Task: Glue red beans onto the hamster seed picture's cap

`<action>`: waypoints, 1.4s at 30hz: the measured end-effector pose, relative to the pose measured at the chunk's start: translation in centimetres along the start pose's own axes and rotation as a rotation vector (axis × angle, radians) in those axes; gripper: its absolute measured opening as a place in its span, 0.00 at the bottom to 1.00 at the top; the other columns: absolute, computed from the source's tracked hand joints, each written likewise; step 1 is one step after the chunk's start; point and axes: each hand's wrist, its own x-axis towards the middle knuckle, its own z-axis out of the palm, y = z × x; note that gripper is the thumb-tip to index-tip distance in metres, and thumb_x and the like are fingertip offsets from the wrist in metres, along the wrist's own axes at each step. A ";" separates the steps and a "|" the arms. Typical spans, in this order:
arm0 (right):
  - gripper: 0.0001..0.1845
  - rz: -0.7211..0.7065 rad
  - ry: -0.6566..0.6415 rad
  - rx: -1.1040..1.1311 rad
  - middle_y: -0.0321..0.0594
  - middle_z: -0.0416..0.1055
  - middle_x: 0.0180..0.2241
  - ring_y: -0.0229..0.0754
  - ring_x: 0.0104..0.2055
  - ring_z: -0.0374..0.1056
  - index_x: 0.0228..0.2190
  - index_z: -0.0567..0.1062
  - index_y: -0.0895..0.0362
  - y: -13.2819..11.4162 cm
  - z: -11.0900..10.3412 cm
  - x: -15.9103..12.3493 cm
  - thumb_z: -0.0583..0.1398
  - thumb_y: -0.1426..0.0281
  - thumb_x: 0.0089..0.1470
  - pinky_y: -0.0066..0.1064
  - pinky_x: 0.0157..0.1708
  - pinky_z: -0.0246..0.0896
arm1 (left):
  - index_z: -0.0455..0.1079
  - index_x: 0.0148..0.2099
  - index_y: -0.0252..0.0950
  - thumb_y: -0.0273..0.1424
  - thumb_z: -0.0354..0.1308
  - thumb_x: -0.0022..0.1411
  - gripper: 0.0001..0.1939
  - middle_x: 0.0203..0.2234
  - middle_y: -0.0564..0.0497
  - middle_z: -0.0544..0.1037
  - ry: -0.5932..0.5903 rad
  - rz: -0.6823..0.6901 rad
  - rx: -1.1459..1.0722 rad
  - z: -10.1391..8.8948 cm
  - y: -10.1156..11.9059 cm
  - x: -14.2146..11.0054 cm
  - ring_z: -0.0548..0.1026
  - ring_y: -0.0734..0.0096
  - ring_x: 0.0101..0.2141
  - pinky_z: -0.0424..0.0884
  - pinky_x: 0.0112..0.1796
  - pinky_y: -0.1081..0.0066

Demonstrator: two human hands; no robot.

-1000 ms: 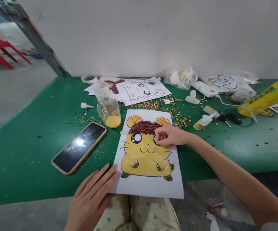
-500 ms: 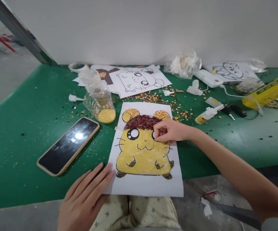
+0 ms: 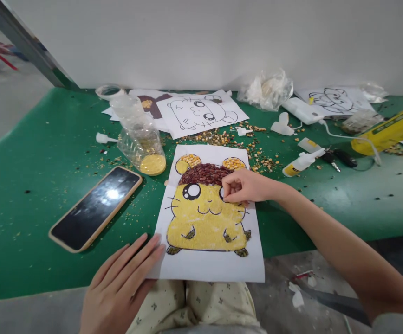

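Observation:
A sheet of paper with a hamster picture [image 3: 201,227] lies at the table's front edge. Yellow grains cover its body, dark red beans its head top, corn kernels parts of its ears, and dark green bits its feet. My left hand [image 3: 123,278] rests flat, fingers stretched out, on the sheet's lower left edge. Over the hamster's right-hand eye, my right hand [image 3: 241,186] is closed in a pinch with its fingertips at the picture. Whatever the pinch holds, if anything, is hidden. It partly covers that eye.
On the green table [image 3: 20,222], a phone [image 3: 97,208] and a plastic bottle with yellow grains [image 3: 142,144] lie left. Behind are a hamster drawing [image 3: 201,111], scattered kernels [image 3: 218,137] and a plastic bag [image 3: 267,90]. A glue bottle [image 3: 302,162], keys [image 3: 332,160] and a yellow bottle [image 3: 389,127] lie right.
The camera view has shifted, so the table items sit higher and farther left in the picture. Both hands keep nearly the same places on the sheet, the right one still pinched over the eye.

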 end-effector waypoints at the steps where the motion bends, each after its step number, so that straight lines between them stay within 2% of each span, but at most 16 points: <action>1: 0.04 0.004 -0.011 -0.003 0.29 0.67 0.15 0.31 0.13 0.63 0.24 0.69 0.57 -0.1 -0.1 0.0 0.60 0.71 0.47 0.20 0.13 0.57 | 0.63 0.58 0.37 0.30 0.52 0.62 0.22 0.51 0.50 0.73 -0.003 -0.002 0.002 0.0 0.0 0.0 0.70 0.62 0.51 0.57 0.56 0.63; 19: 0.04 0.075 -0.043 -0.017 0.29 0.67 0.16 0.32 0.14 0.65 0.24 0.70 0.57 -0.7 -0.6 -0.2 0.60 0.70 0.46 0.20 0.13 0.59 | 0.63 0.59 0.38 0.33 0.52 0.62 0.23 0.52 0.50 0.73 -0.004 -0.005 0.003 0.2 -0.1 -0.3 0.70 0.62 0.51 0.56 0.57 0.62; 42: 0.03 0.069 -0.080 -0.047 0.30 0.68 0.16 0.33 0.15 0.67 0.24 0.69 0.57 -0.9 -0.8 -0.2 0.59 0.70 0.46 0.21 0.14 0.60 | 0.63 0.59 0.38 0.34 0.52 0.62 0.23 0.52 0.50 0.72 -0.006 -0.004 0.013 0.2 -0.1 -0.3 0.70 0.61 0.51 0.57 0.57 0.62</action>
